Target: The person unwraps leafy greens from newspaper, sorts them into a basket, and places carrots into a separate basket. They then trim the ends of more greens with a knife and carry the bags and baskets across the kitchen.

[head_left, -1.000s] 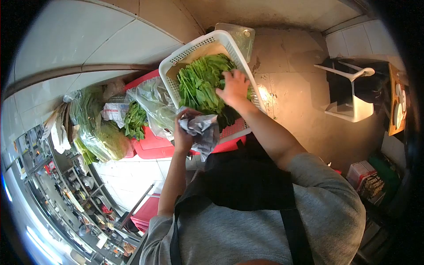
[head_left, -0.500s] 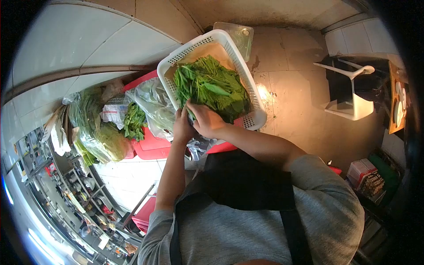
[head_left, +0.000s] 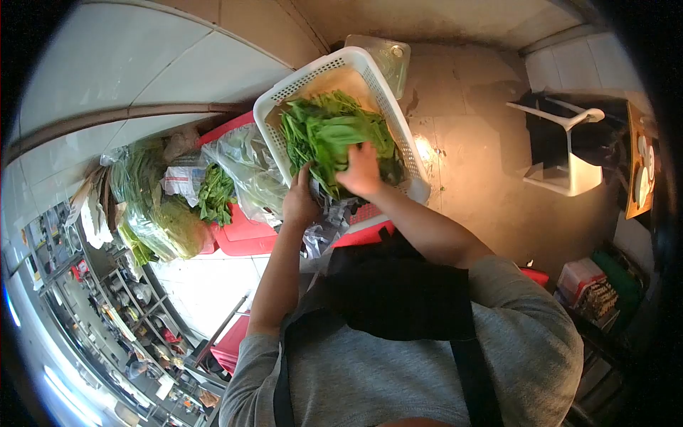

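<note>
A white perforated basket (head_left: 267,114) holds a heap of leafy greens (head_left: 324,132) over a brownish lining. My right hand (head_left: 363,169) is on the near right part of the heap, its fingers bent against the leaves and partly smeared by motion. At the basket's near left edge, my left hand (head_left: 302,199) is closed at the stems and leaf edges; what lies between its fingers is too hidden to name. Crumpled plastic (head_left: 324,231) shows just below the hands.
Left of the basket lie bagged vegetables (head_left: 249,167), loose greens (head_left: 215,193) and a red lid (head_left: 245,238). A clear container (head_left: 397,67) stands behind the basket. To the right are a white stool (head_left: 562,178) and a crate (head_left: 583,281). Shelves (head_left: 135,306) stand lower left.
My right hand has moved right and slightly up, away from my left hand and onto the leaves. The near leaves have shifted. My left hand has moved slightly right.
</note>
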A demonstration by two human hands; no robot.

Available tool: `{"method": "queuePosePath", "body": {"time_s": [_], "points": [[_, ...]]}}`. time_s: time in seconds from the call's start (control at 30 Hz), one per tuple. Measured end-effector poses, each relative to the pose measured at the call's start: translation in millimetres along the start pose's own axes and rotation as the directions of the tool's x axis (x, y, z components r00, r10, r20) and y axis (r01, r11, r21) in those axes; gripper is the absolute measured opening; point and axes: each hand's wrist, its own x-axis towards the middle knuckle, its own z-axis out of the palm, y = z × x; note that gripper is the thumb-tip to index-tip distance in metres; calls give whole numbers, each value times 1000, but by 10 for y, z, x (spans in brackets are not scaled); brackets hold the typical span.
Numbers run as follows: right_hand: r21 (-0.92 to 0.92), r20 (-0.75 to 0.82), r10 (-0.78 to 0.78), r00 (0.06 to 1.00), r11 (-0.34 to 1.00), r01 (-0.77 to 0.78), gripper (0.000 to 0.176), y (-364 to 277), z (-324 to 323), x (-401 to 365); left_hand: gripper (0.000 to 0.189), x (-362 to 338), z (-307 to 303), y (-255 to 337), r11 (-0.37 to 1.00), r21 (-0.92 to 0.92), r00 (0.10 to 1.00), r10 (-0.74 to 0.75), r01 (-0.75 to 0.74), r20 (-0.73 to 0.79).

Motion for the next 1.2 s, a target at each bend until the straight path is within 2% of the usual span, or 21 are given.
{"method": "queuePosePath", "body": {"time_s": [0.07,0.13,0.17,0.23,0.27,0.33,0.37,0.4,0.47,0.57,0.67,0.7,0.8,0.83,0.93,0.97,1.0,1.07,1.13,1.2], "points": [[-1,-60,-100,993,995,101,70,-120,158,-126,60,-7,50,-22,1000,-1,998,-16,16,-58],[52,19,-120,993,992,118,67,-193,123,-144,49,21,54,-49,997,46,998,-56,54,38],[110,2,-150,989,983,149,66,-194,105,-140,44,29,58,-65,995,70,993,-78,73,85],[221,-35,-211,977,951,214,65,-194,23,-127,39,45,168,-82,1000,6,999,30,-30,-27],[216,-86,-248,965,941,261,65,-175,-40,-151,37,44,237,-78,996,-23,993,80,-82,-85],[197,-185,-323,928,913,357,65,-192,-312,-235,31,-16,109,192,996,-21,993,89,-91,-74],[147,-204,-329,922,921,361,66,-153,-406,-260,30,-46,60,305,995,-14,992,98,-99,-79],[76,-188,-273,943,954,291,65,-74,-440,-260,30,-76,54,357,994,-8,991,105,-106,-81],[-70,-167,-161,973,986,152,63,122,-461,-230,44,-59,137,248,992,95,997,78,-77,-11],[-213,-22,-106,994,972,99,66,638,-305,-173,71,-58,81,184,993,118,993,-15,2,113],[-189,206,-234,950,943,273,68,736,-493,-203,75,-168,-277,256,989,106,984,83,-100,158],[-317,337,-79,938,929,192,69,346,-893,-269,71,-212,-406,302,990,86,989,101,-111,110],[-408,481,101,871,905,120,48,266,-1221,-151,65,-288,-694,350,992,106,991,55,-68,125],[-413,428,26,903,895,169,33,243,-1319,-120,59,-308,-749,393,991,115,993,59,-71,107],[-304,290,-108,951,932,199,22,-22,-1538,185,57,-282,-838,622,989,133,989,52,-71,136],[-195,200,-226,953,944,264,19,15,-1443,363,59,-247,-754,649,990,106,990,77,-89,117],[-91,96,-331,939,936,339,18,49,-1335,576,61,-192,-615,648,991,80,991,100,-108,94],[-96,21,-467,884,879,467,18,-116,-1149,916,65,-154,-304,493,991,59,990,119,-123,78],[-77,91,-588,804,801,594,20,-196,-881,1215,69,-135,-23,290,991,70,990,111,-118,88],[-250,83,-644,761,726,641,20,-158,-618,1366,73,-194,-148,370,996,67,992,59,-67,110]]}}
